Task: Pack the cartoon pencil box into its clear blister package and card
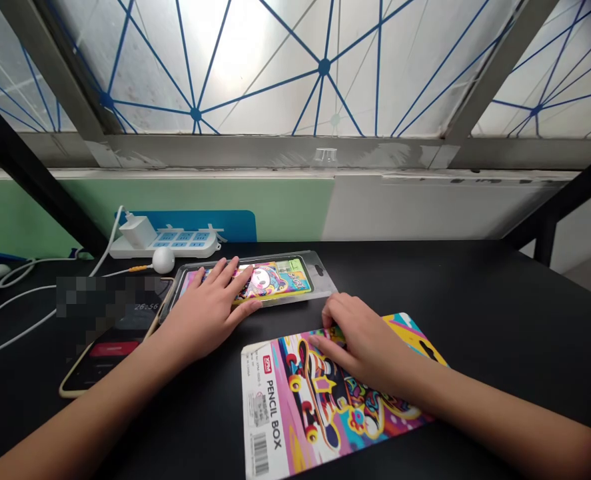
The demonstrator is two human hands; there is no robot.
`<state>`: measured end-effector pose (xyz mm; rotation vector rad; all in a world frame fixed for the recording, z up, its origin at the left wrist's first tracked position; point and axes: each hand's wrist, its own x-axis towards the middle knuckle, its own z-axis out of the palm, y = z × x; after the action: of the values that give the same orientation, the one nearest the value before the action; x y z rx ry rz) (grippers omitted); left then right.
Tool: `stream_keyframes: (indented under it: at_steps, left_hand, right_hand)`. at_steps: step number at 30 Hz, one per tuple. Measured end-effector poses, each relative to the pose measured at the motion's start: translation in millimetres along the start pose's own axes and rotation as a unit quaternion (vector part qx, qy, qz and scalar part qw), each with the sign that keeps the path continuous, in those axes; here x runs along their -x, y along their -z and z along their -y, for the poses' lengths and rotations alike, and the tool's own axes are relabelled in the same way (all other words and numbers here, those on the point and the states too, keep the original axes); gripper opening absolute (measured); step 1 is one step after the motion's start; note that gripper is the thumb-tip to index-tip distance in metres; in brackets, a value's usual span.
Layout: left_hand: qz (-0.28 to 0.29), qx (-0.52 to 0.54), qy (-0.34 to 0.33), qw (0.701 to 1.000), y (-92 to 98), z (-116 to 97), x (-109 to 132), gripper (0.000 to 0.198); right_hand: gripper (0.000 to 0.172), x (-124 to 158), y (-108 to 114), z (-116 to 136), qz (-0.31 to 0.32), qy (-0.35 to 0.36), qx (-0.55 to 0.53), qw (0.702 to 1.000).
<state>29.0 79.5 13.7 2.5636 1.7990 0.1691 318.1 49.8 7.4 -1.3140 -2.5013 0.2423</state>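
My left hand (208, 313) lies flat with its fingers spread over a colourful pencil box (288, 279). That box sits in a clear plastic blister tray (321, 280), and my palm and fingers cover its left part. Nearer to me, a bright printed backing card (315, 400) marked "PENCIL BOX" lies at a slant, with a skateboard picture and a barcode. My right hand (368, 337) holds the card at its far edge, thumb on the printed face and fingers curled at the rim. The curled fingertips are partly hidden.
A phone (105, 360) with a lit screen lies left of the tray, partly under my left forearm. Behind it stands a white power strip (190, 244) with a charger (138, 231), cables and a round white plug-like piece (163, 260). The black desk (475, 287) meets a wall below the window.
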Motion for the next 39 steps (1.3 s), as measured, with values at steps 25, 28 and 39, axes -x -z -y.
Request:
stream_keyframes:
  at_steps: [25,28,39]
  left_hand:
    - [0.033,0.094,-0.067,0.993,15.7,-9,9,0.038]
    - [0.029,0.089,-0.064,0.994,14.6,-9,11,0.04]
    - [0.009,0.064,-0.062,0.996,8.8,-11,10,0.046]
  right_hand:
    - [0.043,-17,40,-104,0.097,-0.2,-0.073,0.972]
    - [0.043,-18,43,-100,0.083,-0.188,-0.079,0.975]
    - [0.045,-15,32,-71,0.031,-0.191,-0.175,0.965]
